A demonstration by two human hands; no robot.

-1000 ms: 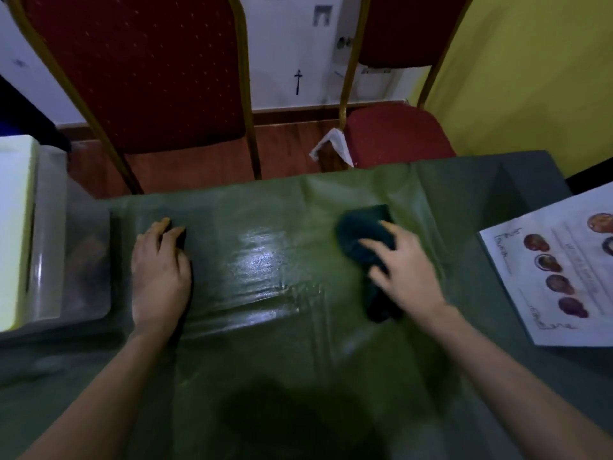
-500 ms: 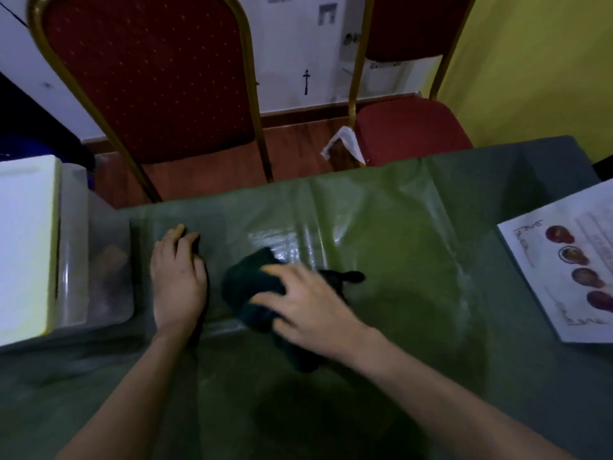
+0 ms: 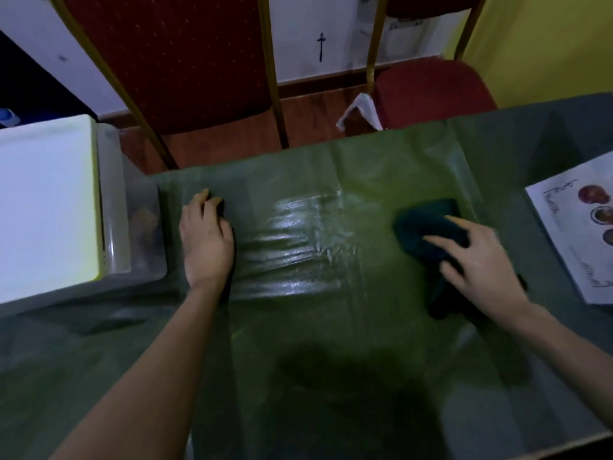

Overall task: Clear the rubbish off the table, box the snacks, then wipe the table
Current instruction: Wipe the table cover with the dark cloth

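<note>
A green plastic sheet covers the table [image 3: 315, 327], shiny and wrinkled in the middle where it is wet. My right hand [image 3: 477, 267] presses down on a dark teal cloth [image 3: 421, 224] at the sheet's right side, fingers spread over it. My left hand [image 3: 205, 240] lies flat on the sheet's left edge, palm down, holding nothing. A clear plastic snack box [image 3: 139, 227] with a pale yellow lid [image 3: 46, 207] stands on the table to the left of that hand, with brownish contents dimly visible through its wall.
A printed sheet with food pictures [image 3: 577, 234] lies at the table's right edge. Two red chairs with gold frames [image 3: 185, 61] [image 3: 431, 91] stand beyond the far edge. A crumpled white piece [image 3: 360, 111] lies on the wooden floor between them.
My right hand swept the cloth left to beside my left hand, then back to the right side of the sheet. My left hand stayed pressed in place.
</note>
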